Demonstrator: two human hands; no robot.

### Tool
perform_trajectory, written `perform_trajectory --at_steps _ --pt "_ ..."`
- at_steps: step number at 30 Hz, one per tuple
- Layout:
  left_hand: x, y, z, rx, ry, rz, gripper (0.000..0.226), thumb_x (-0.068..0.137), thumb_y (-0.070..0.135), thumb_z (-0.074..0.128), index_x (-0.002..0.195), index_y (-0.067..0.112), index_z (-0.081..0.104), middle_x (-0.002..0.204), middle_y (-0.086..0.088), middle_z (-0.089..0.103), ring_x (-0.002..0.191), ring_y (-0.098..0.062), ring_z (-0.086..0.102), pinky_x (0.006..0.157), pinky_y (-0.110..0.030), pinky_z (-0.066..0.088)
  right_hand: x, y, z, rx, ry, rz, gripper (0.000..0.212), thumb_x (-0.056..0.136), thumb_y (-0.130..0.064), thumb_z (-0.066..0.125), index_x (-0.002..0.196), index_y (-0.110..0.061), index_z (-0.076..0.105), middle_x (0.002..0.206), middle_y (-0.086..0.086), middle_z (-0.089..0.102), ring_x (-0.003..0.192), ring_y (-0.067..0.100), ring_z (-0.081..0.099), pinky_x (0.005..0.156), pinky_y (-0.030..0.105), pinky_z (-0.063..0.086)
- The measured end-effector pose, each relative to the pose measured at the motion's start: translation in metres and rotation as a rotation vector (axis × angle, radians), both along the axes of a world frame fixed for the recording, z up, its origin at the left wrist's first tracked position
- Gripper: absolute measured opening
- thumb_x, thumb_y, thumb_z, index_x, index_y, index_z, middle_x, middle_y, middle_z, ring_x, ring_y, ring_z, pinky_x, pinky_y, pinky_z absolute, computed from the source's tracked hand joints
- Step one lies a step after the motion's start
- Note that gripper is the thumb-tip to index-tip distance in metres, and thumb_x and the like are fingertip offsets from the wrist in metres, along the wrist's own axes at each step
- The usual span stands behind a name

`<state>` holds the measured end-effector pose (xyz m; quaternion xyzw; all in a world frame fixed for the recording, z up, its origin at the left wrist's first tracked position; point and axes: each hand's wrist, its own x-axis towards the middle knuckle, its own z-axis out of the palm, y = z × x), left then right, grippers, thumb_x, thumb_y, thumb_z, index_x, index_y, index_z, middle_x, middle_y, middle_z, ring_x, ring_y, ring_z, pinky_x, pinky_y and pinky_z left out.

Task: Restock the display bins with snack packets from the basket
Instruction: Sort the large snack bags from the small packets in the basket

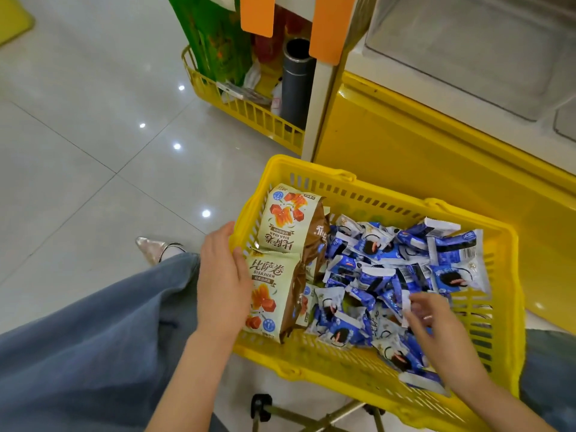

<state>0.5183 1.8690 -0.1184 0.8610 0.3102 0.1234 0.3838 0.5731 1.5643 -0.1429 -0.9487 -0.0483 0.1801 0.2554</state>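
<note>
A yellow plastic basket sits in front of me on a wheeled stand. Its left side holds two large cream-and-brown snack bags, one nearer me. Its right side is heaped with several small blue-and-white snack packets. My left hand grips the basket's left rim, thumb against the nearer large bag. My right hand is down among the blue packets, fingers spread and touching them; I cannot tell whether it holds one. Clear display bins sit at the upper right on the yellow display unit.
A second yellow basket stands on the floor behind, holding a green bag and a grey cylinder. Orange tags hang from the unit's white post. My denim-clad legs flank the basket; a pointed shoe rests on the glossy tile floor.
</note>
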Motion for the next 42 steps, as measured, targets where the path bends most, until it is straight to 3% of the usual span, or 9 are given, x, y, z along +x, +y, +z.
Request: perform_trajectory --at_steps 5,9,16,22,26,30,34,38,42 --pt "0.014 -0.069 0.020 0.065 -0.135 -0.432 0.027 0.092 0.018 0.039 0.115 0.022 0.051 0.107 0.016 0.042 0.100 0.005 0.038 0.089 -0.005 0.031 -0.001 -0.046 0.002 -0.130 0.021 -0.095 0.034 0.087 -0.021 0.062 0.115 -0.009 0.049 0.086 -0.004 0.052 0.070 0.012 0.054 0.059 0.028 0.047" --pt "0.022 -0.130 -0.014 -0.115 0.180 -0.763 0.029 0.096 0.017 0.041 0.123 0.020 0.052 0.118 0.005 0.045 0.108 -0.009 0.043 0.097 -0.028 0.040 -0.008 -0.051 -0.022 -0.165 0.197 -0.116 0.058 0.088 -0.024 0.063 0.135 -0.004 0.036 0.135 0.014 0.044 0.124 0.025 0.045 0.101 0.035 0.040" --pt "0.043 -0.196 -0.079 -0.316 0.725 -1.064 0.047 0.091 0.023 0.056 0.133 0.009 0.040 0.133 -0.013 0.044 0.121 -0.028 0.045 0.097 -0.035 0.039 0.004 -0.043 -0.036 0.030 0.251 -0.202 0.090 0.084 -0.026 0.067 0.148 -0.003 0.009 0.155 0.013 0.016 0.144 0.024 0.012 0.118 0.035 0.016" --pt "0.039 -0.209 -0.100 -0.353 0.807 -1.028 0.046 0.083 0.022 0.068 0.122 0.012 0.045 0.127 -0.009 0.051 0.117 -0.025 0.049 0.096 -0.033 0.042 0.019 -0.043 -0.046 0.201 0.351 -0.385 0.088 0.085 -0.052 0.055 0.150 -0.012 0.011 0.156 0.008 0.016 0.144 0.023 0.013 0.116 0.040 0.019" --pt "0.032 -0.196 -0.095 -0.338 0.809 -1.026 0.041 0.087 0.026 0.064 0.123 0.011 0.048 0.126 -0.005 0.051 0.114 -0.021 0.050 0.096 -0.030 0.041 0.021 -0.041 -0.053 0.206 0.232 -0.447 0.062 0.090 -0.032 0.059 0.141 -0.008 0.033 0.142 0.013 0.040 0.131 0.025 0.038 0.105 0.034 0.034" --pt "0.029 -0.159 -0.079 -0.321 0.681 -0.967 0.019 0.089 0.021 0.059 0.100 0.018 0.043 0.083 0.009 0.042 0.069 -0.002 0.041 0.060 -0.010 0.035 0.013 -0.040 -0.055 0.136 0.107 -0.405 0.047 0.092 -0.027 0.056 0.133 -0.008 0.043 0.132 0.011 0.050 0.121 0.022 0.045 0.094 0.024 0.037" --pt "0.029 -0.127 -0.054 -0.326 0.513 -0.789 0.018 0.090 0.023 0.058 0.099 0.024 0.043 0.090 0.011 0.050 0.078 -0.002 0.050 0.058 -0.009 0.039 0.006 -0.026 -0.047 0.163 0.064 -0.397 0.044 0.094 -0.025 0.053 0.133 -0.008 0.043 0.128 0.009 0.053 0.113 0.023 0.053 0.092 0.032 0.046" --pt "0.028 -0.104 -0.030 -0.423 0.327 -0.512 0.018 0.085 0.030 0.065 0.097 0.028 0.053 0.091 0.011 0.061 0.082 -0.001 0.058 0.062 -0.012 0.042 -0.013 -0.001 -0.037 0.218 0.038 -0.279 0.037 0.095 -0.027 0.050 0.131 -0.016 0.047 0.116 -0.005 0.056 0.087 0.002 0.059 0.068 0.008 0.046" --pt "0.028 -0.090 -0.018 -0.467 0.191 -0.371 0.016 0.084 0.028 0.066 0.093 0.034 0.055 0.088 0.014 0.064 0.078 0.000 0.060 0.067 -0.018 0.048 -0.023 0.026 -0.030 0.290 0.225 0.001 0.031 0.095 -0.029 0.050 0.126 -0.025 0.049 0.101 -0.014 0.060 0.084 0.007 0.065 0.068 0.022 0.054"
